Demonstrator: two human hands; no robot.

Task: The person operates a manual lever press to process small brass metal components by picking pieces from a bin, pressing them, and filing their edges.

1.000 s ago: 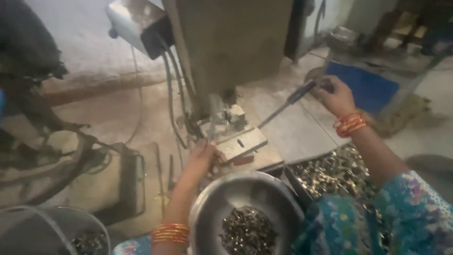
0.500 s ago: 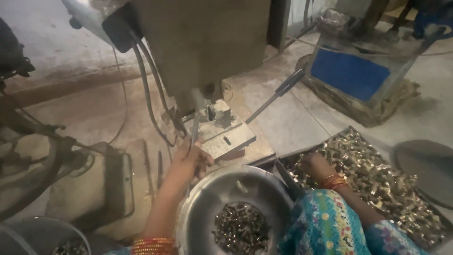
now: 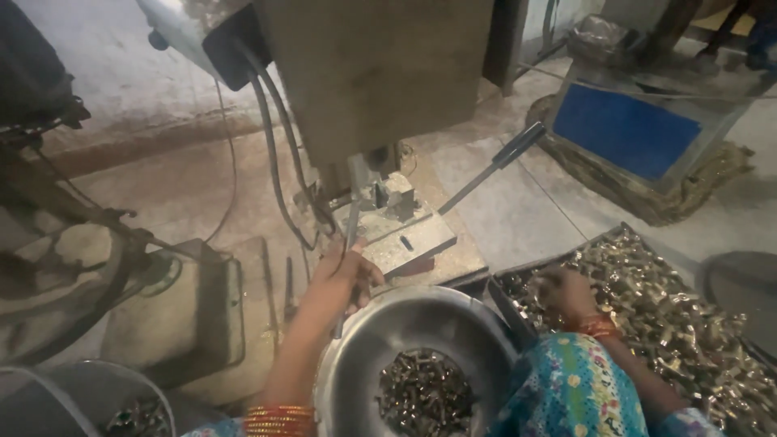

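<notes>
My left hand [image 3: 344, 279] grips a thin metal rod [image 3: 349, 243] that points up toward the small press's die block [image 3: 395, 202] on its metal base plate [image 3: 409, 243]. My right hand [image 3: 562, 293] reaches down into a tray of small brass parts [image 3: 672, 316] at the right, fingers curled among them; whether it holds one is hidden. The press's lever handle [image 3: 494, 166] sticks out to the right, untouched. A round steel bowl [image 3: 356, 356] in front of me holds a heap of dark small parts [image 3: 425, 392].
The press body [image 3: 380, 73] with black cables [image 3: 271, 162] rises ahead. A blue-sided box [image 3: 627, 129] stands at the far right. A grey block [image 3: 174, 307] and a bucket rim [image 3: 73, 388] lie at the left, beside machine parts.
My right hand left the lever handle and dropped into the tray of brass parts. My left hand stayed by the die with the rod. The view shifted left and closer.
</notes>
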